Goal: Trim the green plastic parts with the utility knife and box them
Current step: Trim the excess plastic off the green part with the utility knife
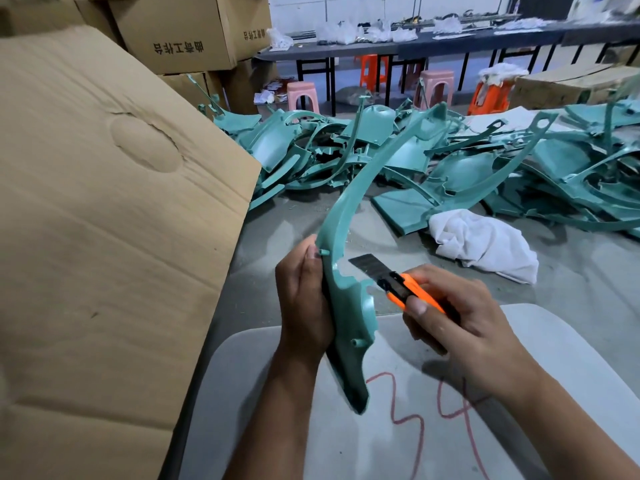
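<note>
Head view: the left hand (304,299) grips a long curved green part (349,306) and holds it upright over the grey surface (571,299); the right hand (457,320) grips an orange utility knife (401,285), and its dark blade sticks out, just beside the part's edge. A pile of green parts (450,161) lies further back on the surface, with a white cloth (485,244) near it; a big cardboard box (104,220) stands at the left.
</note>
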A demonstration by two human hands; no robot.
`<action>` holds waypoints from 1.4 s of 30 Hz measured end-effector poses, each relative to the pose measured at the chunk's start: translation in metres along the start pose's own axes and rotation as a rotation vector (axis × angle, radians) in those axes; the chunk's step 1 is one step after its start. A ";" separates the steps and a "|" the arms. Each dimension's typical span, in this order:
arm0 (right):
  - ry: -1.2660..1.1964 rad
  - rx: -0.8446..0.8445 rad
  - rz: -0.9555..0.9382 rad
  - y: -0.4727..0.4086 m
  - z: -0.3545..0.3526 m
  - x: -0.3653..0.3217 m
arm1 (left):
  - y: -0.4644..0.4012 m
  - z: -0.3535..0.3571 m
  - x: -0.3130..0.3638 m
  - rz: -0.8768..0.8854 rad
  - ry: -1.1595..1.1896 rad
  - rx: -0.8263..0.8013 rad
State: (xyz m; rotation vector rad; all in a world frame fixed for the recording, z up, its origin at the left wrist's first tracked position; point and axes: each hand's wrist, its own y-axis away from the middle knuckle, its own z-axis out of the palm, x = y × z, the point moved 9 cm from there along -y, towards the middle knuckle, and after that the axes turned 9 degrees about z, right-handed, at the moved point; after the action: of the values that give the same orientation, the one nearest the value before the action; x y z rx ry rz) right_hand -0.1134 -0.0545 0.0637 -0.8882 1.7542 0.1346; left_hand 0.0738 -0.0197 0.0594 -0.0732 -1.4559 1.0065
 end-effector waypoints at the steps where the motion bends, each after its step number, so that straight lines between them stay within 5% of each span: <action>1: 0.016 0.009 -0.010 0.000 0.001 -0.002 | -0.001 -0.002 0.001 0.018 -0.002 0.011; 14: 0.019 -0.074 0.043 -0.003 0.016 0.002 | -0.005 -0.018 0.009 0.139 -0.053 0.079; 20: -0.265 -0.185 0.166 0.001 0.008 0.014 | -0.008 -0.025 0.015 0.208 -0.194 0.095; 25: -0.164 -0.154 0.142 -0.003 0.017 0.012 | -0.008 -0.021 0.022 0.270 -0.199 0.070; 42: -0.354 -0.161 0.178 0.001 0.004 0.005 | -0.010 -0.023 0.012 0.224 -0.255 0.065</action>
State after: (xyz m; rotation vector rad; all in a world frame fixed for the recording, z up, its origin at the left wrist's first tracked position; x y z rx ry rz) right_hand -0.1118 -0.0542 0.0572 -0.7667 1.5006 0.5252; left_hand 0.0961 -0.0068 0.0700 -0.0641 -1.6711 1.2815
